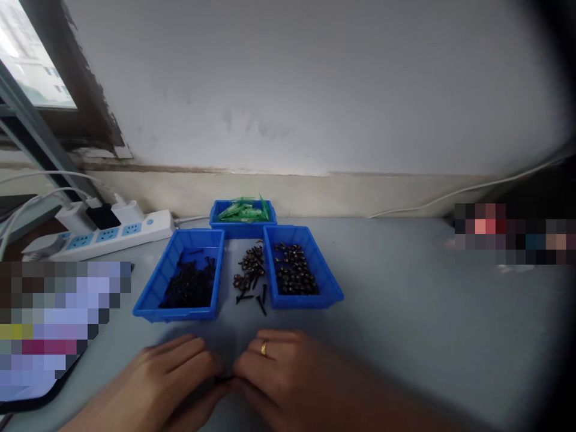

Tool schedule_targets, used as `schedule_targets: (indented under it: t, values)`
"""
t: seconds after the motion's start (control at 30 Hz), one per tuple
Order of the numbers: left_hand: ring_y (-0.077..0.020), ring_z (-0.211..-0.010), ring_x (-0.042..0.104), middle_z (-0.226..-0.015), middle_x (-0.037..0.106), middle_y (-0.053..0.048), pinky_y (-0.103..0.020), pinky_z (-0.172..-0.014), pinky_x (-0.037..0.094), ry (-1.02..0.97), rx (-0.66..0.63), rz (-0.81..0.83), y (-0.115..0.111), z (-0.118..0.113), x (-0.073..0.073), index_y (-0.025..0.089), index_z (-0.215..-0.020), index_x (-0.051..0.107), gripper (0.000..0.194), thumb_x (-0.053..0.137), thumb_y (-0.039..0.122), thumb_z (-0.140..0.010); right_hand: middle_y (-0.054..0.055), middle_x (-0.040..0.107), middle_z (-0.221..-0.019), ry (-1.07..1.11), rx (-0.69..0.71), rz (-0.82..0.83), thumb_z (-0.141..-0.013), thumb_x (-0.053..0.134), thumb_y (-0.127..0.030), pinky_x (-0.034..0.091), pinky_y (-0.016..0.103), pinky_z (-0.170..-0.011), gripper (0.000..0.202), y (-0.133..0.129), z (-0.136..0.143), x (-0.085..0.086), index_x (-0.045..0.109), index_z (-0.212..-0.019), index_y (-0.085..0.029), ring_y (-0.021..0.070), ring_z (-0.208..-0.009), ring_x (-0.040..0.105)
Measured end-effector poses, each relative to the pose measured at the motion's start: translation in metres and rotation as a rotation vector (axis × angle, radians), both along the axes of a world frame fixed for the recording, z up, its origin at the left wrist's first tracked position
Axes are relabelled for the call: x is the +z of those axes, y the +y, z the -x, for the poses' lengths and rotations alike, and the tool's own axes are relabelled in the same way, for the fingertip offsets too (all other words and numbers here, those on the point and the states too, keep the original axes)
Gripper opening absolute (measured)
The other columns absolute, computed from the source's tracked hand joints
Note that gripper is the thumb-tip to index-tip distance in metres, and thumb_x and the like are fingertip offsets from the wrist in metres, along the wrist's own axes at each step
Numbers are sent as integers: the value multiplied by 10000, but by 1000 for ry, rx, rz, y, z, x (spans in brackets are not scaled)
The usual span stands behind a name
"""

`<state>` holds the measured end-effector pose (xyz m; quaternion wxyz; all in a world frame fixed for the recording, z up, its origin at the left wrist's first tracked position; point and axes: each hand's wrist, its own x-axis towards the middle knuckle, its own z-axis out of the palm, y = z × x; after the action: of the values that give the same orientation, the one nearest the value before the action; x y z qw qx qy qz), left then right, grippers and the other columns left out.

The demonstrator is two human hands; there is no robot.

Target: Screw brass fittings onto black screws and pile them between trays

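- Left hand and right hand: fingertips meet over the near part of the bench, pinching a small dark part between them. Fingers cover most of it; its exact type cannot be told.
- Drop risk: the part is slight and held at the fingertips only. Uneven pressure from either hand could flick it loose onto the bench.
- Misalignment risk: the hands hide the contact point, so a crooked fit, if one is being made, could pass unnoticed.
- Mixing risk: loose black screws lie just beside a heap of shiny-ended fasteners, between the left blue bin and the right blue bin. A hasty pick could take the wrong kind.
- Scatter risk: some loose screws lie near the right bin's wall; a sleeve or knuckle brushing past could roll them away.
- Spill risk: the rear blue bin, holding green packets, stands close behind the other two; a shove on either could jolt it.
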<state>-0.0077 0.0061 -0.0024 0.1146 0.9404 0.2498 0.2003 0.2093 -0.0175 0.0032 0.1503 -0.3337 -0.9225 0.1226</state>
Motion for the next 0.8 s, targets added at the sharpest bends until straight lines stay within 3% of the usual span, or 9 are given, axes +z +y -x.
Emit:
schedule_targets:
  t: [0.43, 0.63, 0.8]
  values:
    - [-117, -633, 623, -722, 600, 45, -230, -544, 431, 64, 50, 10, 2, 7, -3, 237, -832, 519, 143, 452, 245, -958, 13, 641, -763, 32, -104, 112, -938, 532, -178, 399, 250, -640, 152, 1, -1, 3, 639, -839, -136, 133, -710, 594]
    - [-120, -656, 641, -749, 644, 31, -223, -543, 464, -61, -50, -146, 3, 2, 6, 230, -1005, 552, 223, 341, 300, -1027, 11, 639, -768, -31, -18, 98, -912, 567, -151, 395, 249, -630, 107, 3, 1, -1, 629, -825, -142, 134, -704, 580]
    - [-100, -683, 647, -776, 665, 39, -181, -630, 495, -99, -91, -199, 2, -3, 10, 247, -1006, 549, 232, 329, 315, -1039, 11, 612, -715, -71, 55, 20, -920, 541, -145, 395, 246, -605, 117, 3, 1, -3, 626, -840, -140, 135, -661, 556]
